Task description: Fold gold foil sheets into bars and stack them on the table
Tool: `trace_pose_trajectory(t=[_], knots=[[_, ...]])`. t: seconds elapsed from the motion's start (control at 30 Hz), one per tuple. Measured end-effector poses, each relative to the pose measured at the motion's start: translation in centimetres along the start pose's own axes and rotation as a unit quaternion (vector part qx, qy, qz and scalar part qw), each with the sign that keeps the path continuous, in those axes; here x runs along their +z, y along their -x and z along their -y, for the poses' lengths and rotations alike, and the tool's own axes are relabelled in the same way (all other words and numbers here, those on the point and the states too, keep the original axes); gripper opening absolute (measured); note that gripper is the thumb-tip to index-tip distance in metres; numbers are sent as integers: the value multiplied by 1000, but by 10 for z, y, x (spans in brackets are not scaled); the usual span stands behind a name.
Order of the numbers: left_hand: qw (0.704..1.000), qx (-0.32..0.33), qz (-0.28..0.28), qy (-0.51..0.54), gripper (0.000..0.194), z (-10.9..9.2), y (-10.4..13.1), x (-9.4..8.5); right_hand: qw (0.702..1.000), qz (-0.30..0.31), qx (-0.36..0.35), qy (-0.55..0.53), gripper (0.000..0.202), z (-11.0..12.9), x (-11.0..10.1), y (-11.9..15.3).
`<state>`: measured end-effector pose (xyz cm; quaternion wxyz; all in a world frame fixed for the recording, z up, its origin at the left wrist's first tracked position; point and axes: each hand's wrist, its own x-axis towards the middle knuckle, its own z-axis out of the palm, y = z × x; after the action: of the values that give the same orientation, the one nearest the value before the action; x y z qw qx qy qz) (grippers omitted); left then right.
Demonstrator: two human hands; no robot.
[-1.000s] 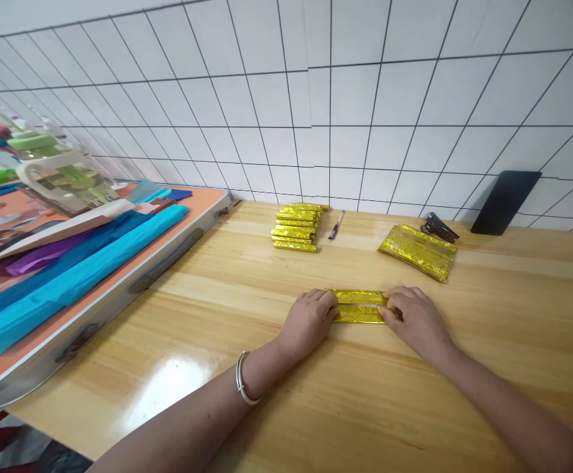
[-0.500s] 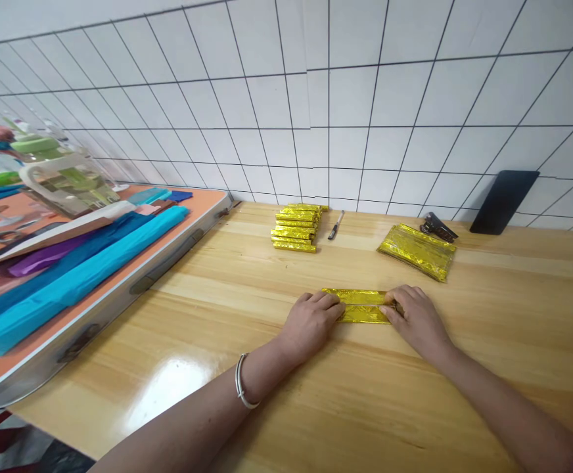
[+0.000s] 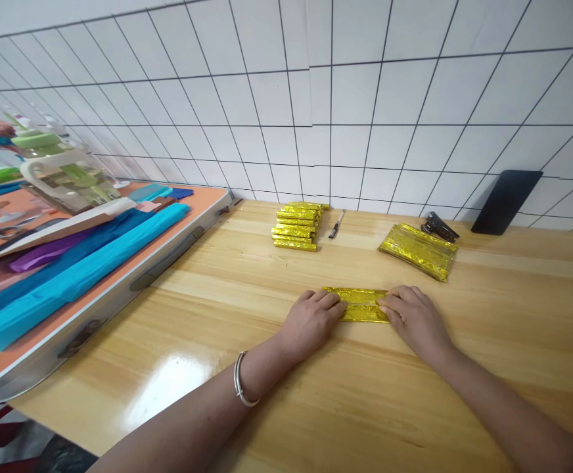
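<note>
A folded sheet of gold foil paper [image 3: 363,306] lies flat on the wooden table between my hands, with a crease line running lengthwise along its middle. My left hand [image 3: 313,323], with a silver bangle at the wrist, has its bent fingers pressed together on the left end of the sheet. At the other end, the thumb and fingers of my right hand [image 3: 414,322] pinch the foil near the crease. My fingers cover both ends of the sheet.
Beyond my hands lie a stack of narrow gold foil strips [image 3: 296,226], a pen [image 3: 336,225], a packet of gold foil sheets [image 3: 418,251] and a black clip [image 3: 438,227]. A black phone-like slab [image 3: 507,202] leans on the tiled wall. Left, an orange-topped case [image 3: 207,202] carries blue paper [image 3: 94,272] and a jug [image 3: 64,174].
My right fingertips have moved slightly left along the crease and lie flatter on the foil. My left hand keeps its place on the sheet.
</note>
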<state>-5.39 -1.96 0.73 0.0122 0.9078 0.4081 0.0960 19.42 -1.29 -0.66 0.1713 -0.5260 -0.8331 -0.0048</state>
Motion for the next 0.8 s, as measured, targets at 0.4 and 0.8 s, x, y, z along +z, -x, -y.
trace_pose_trajectory(t=[0.4,0.8], knots=[[999,23,6,43,60,-5,7,8,1000,12,-2,21,20,3,-3,-1],[994,91,59,15,91,-4,17,-1,1000,-6,-5,16,20,0,2,2]])
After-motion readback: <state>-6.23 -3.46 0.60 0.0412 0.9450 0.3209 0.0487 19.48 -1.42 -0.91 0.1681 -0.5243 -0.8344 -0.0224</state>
